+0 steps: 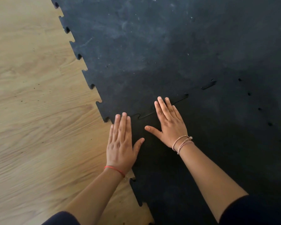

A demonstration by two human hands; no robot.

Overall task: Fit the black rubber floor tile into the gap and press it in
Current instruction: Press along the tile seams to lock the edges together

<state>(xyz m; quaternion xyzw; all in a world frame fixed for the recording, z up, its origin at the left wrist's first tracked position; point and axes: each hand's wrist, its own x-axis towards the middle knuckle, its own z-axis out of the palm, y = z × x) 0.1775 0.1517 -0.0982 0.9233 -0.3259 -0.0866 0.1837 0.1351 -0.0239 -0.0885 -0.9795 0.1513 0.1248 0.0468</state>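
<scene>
The black rubber floor tile (217,151) lies flat in the lower right, its toothed far edge meeting the neighbouring black tile (144,54) along a jigsaw seam (178,101). My left hand (122,143) rests palm down, fingers together, on the tile's left corner at the seam's near end, partly over the wood. My right hand (169,122) lies flat with fingers spread, fingertips on the seam. Further right a stretch of the seam (208,86) stands slightly raised with a dark slit showing. Neither hand holds anything.
Light wooden floor (39,103) fills the left side, bordered by the tiles' toothed edges. More black tiling extends to the right past a row of small holes (259,108). My dark-clad knees show at the bottom corners.
</scene>
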